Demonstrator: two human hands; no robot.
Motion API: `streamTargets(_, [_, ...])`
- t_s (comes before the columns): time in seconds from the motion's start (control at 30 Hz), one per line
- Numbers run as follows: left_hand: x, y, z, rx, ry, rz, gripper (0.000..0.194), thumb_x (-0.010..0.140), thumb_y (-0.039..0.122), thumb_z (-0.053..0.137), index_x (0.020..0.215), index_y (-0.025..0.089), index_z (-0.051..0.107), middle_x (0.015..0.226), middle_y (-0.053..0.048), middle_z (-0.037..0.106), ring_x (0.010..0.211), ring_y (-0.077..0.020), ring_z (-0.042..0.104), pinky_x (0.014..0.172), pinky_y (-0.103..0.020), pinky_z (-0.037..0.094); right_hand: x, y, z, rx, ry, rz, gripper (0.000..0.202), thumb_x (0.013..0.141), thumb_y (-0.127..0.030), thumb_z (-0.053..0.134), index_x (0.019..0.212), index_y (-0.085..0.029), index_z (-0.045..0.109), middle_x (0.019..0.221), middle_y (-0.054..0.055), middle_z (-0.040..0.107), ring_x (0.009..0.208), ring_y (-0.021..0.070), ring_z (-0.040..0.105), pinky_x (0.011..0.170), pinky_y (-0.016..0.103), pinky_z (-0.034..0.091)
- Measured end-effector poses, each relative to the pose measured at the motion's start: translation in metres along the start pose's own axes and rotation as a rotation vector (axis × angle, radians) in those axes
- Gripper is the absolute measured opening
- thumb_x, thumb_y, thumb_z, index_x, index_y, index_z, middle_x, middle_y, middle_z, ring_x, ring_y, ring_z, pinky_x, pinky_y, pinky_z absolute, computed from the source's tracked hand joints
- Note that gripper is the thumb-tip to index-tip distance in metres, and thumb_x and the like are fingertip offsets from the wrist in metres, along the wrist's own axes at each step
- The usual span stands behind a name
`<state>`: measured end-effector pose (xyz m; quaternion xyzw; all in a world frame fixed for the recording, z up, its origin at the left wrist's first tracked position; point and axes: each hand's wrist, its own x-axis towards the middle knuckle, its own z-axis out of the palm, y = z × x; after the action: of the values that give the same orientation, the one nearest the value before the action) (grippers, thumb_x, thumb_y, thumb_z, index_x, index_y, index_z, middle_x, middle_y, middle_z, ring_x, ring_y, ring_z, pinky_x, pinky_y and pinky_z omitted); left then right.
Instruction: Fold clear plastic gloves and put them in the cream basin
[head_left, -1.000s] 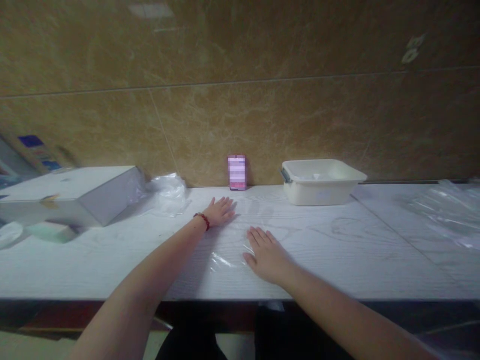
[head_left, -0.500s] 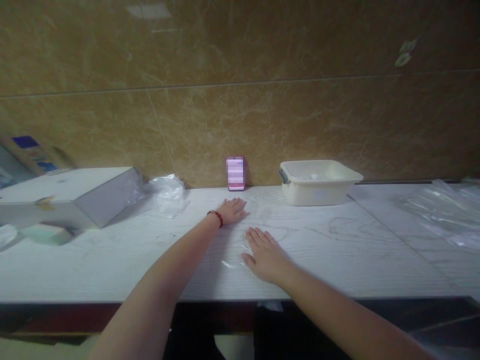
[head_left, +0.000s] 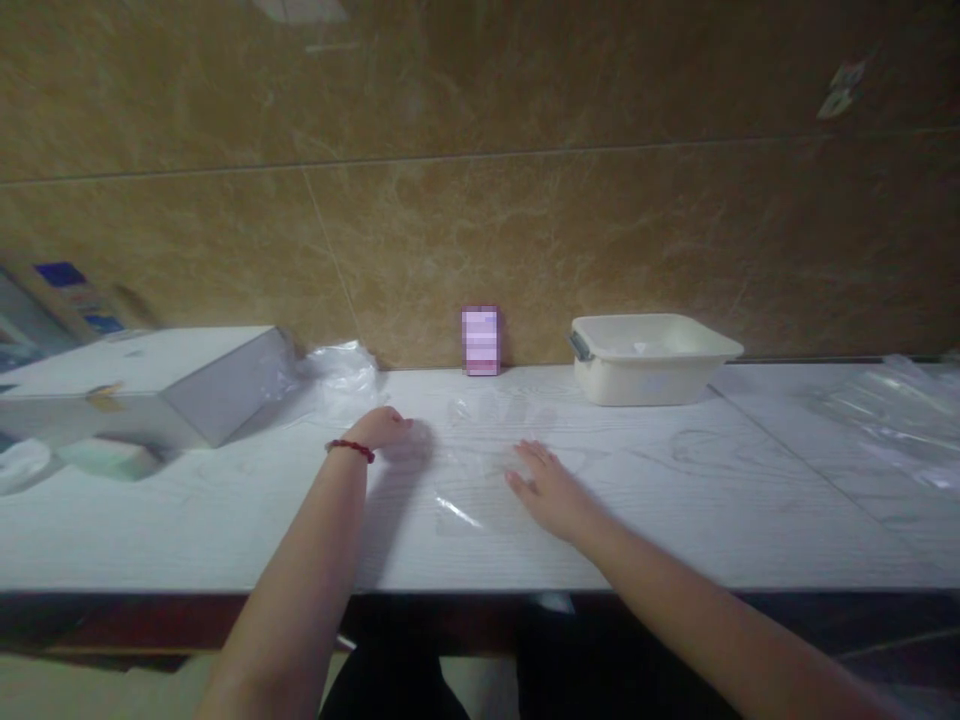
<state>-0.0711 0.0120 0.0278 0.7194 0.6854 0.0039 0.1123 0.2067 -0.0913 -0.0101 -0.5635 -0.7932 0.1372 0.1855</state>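
Note:
A thin, see-through plastic bag or film (head_left: 472,490) lies flat on the table in the middle, its outline faint apart from a few bright glints. My right hand (head_left: 551,490) is open at its right side, fingers stretched out and touching or just above it. Left of the film is my left hand (head_left: 381,427), a red bead bracelet (head_left: 352,449) on the wrist. Its fingers look curled together, slightly smeared, with nothing visible in them. Just behind that hand is a crumpled clear plastic bag (head_left: 341,380).
A phone (head_left: 481,342) leans against the brown tiled wall. To its right stands a cream plastic bin (head_left: 652,385) with a grey handle. On the left are a white box (head_left: 195,405) and a pale green block (head_left: 112,457). Clear plastic bags (head_left: 892,410) lie far right.
My left hand has moved left and nearer, off the film, and its stretched fingers have curled. My right hand has shifted slightly right, still open. The view has moved slightly.

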Motion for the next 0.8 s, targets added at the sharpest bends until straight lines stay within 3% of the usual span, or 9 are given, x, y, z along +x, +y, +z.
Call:
streamTargets(0.1, [-0.013,-0.002,-0.002,-0.013,-0.049,-0.010,0.040,0.068,0.046,0.037,0.062,0.014,0.061,0.065,-0.008,0.063,0.062,-0.0184,0.055,0.056,-0.023,0.038,0.011,0.001,-0.005,0.036,0.147,0.016,0.043,0.080,-0.034,0.032,0.112,-0.010,0.045,0.117,0.010,0.046,0.113,0.0175,0.033,0.094,0.031,0.024])
streamTargets(0.17, [-0.015,0.001,-0.002,-0.010,-0.069,-0.021,0.041,0.067,0.046,0.037,0.061,0.014,0.061,0.065,-0.009,0.062,0.061,-0.0185,0.055,0.055,-0.023,0.037,0.025,-0.004,-0.010,0.025,0.189,-0.058,0.031,0.077,-0.026,0.038,0.101,-0.013,0.053,0.103,0.007,0.055,0.100,0.0148,0.044,0.089,0.027,0.029])
streamTargets(0.27, [-0.012,0.006,0.004,-0.002,-0.060,0.004,0.036,0.065,0.042,0.040,0.060,0.014,0.061,0.065,-0.009,0.062,0.062,-0.0185,0.055,0.055,-0.023,0.037,0.056,-0.021,-0.015,-0.004,0.110,-0.176,0.023,0.074,-0.020,0.040,0.085,-0.017,0.059,0.086,0.004,0.060,0.084,0.0130,0.051,0.080,0.025,0.034])
streamTargets(0.43, [-0.005,0.012,0.016,-0.021,0.006,0.125,0.027,0.064,0.032,0.040,0.053,0.016,0.059,0.059,-0.007,0.061,0.059,-0.0173,0.054,0.054,-0.023,0.036,0.096,-0.056,-0.012,-0.034,-0.107,-0.209,0.024,0.069,-0.013,0.042,0.081,-0.018,0.062,0.082,0.003,0.063,0.077,0.0136,0.054,0.068,0.022,0.038])
streamTargets(0.53, [-0.005,0.016,0.017,-0.074,0.032,0.123,0.024,0.064,0.027,0.040,0.051,0.016,0.056,0.056,-0.006,0.059,0.057,-0.0163,0.053,0.053,-0.023,0.036,0.097,-0.062,-0.004,-0.036,-0.174,-0.254,0.024,0.067,-0.010,0.042,0.076,-0.019,0.063,0.082,0.002,0.063,0.078,0.0137,0.055,0.069,0.021,0.038])
streamTargets(0.67, [-0.005,0.019,0.017,-0.226,0.060,0.061,0.018,0.063,0.023,0.039,0.057,0.015,0.054,0.056,-0.004,0.058,0.054,-0.0149,0.053,0.049,-0.023,0.037,0.090,-0.054,0.009,0.049,-0.079,-0.256,0.023,0.069,-0.013,0.043,0.086,-0.017,0.059,0.079,0.003,0.062,0.074,0.0123,0.055,0.066,0.021,0.038])
streamTargets(0.8, [-0.006,0.025,0.019,-0.541,0.045,0.044,0.013,0.066,0.021,0.039,0.060,0.014,0.049,0.053,-0.002,0.055,0.050,-0.0122,0.051,0.048,-0.023,0.039,0.091,-0.042,0.020,0.147,-0.062,-0.229,0.020,0.070,-0.017,0.046,0.088,-0.016,0.055,0.072,0.002,0.060,0.064,0.0101,0.053,0.060,0.020,0.038])
